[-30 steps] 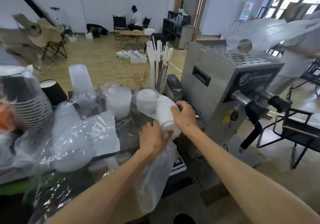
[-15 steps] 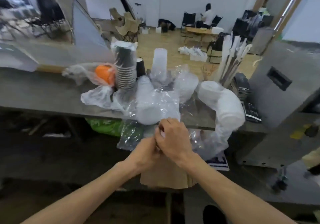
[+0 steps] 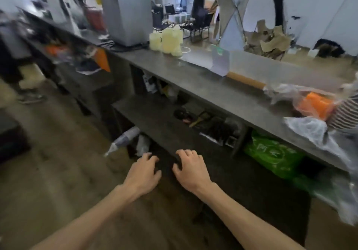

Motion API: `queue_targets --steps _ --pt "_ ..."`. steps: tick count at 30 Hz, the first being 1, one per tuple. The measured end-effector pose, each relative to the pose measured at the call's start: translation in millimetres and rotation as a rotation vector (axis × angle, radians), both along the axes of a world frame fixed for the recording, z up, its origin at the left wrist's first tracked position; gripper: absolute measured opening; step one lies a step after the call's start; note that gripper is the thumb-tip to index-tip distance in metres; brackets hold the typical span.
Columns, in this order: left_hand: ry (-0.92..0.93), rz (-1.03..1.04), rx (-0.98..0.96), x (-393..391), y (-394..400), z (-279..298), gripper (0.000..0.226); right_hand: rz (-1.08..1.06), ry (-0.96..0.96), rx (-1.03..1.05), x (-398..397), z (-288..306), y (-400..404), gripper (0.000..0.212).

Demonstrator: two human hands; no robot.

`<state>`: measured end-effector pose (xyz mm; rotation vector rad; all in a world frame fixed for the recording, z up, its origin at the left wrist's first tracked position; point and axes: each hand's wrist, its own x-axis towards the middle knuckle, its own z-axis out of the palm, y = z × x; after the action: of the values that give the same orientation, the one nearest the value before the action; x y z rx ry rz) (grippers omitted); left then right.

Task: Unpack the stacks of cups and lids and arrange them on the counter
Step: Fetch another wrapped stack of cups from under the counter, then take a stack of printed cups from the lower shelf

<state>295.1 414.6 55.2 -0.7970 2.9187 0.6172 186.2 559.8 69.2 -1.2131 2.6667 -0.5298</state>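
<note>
Left hand (image 3: pixel 143 172): lower centre, fingers loosely curled, holding nothing.
Right hand (image 3: pixel 190 169): just beside the left, fingers loosely bent, empty, over the lower shelf (image 3: pixel 155 122) edge.
Sleeve of cups (image 3: pixel 125 138): under that shelf, up and left of the hands.
Striped cup stack (image 3: pixel 346 114): far right on the counter (image 3: pixel 203 79), amid plastic wrap (image 3: pixel 310 129), well apart from both hands.

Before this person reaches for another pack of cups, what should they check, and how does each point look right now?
1. Left hand free: ok, holds nothing.
2. Right hand free: ok, fingers loosely curled, holding nothing.
3. Wrapped cup stack under the lower shelf in sight: ok, poking out towards the floor.
4. Bare room on the counter: ok, along its middle.
5. Stack's wrap intact: cannot tell, blurred.
</note>
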Motion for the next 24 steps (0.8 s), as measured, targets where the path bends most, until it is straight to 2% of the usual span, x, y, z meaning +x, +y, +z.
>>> queue_targets --steps 4,9,12,16,19,21,24 --pt "-0.125 0.126 0.007 43 -116 -13 0.044 0.068 -0.114 0.133 22 -32 -107 0.054" --pt "-0.179 0.167 -0.021 37 -223 -45 0.043 0.150 -0.147 0.269 11 -73 -224 0.049" --pt "-0.250 0.147 -0.028 18 -281 -82 0.047 0.172 -0.158 0.311 -6 -115 -297 0.046" --pt "-0.345 0.121 0.009 -8 -364 -148 0.064 0.146 -0.274 0.364 -30 -192 -394 0.052" --pt "-0.406 0.138 0.048 -33 -437 -214 0.069 -0.004 -0.456 0.329 -49 -272 -471 0.043" --pt "-0.445 0.143 0.077 -46 -477 -257 0.071 -0.213 -0.706 0.269 -59 -317 -512 0.043" --pt "-0.454 0.116 0.109 -65 -522 -308 0.069 -0.519 -0.969 0.156 -68 -371 -557 0.028"
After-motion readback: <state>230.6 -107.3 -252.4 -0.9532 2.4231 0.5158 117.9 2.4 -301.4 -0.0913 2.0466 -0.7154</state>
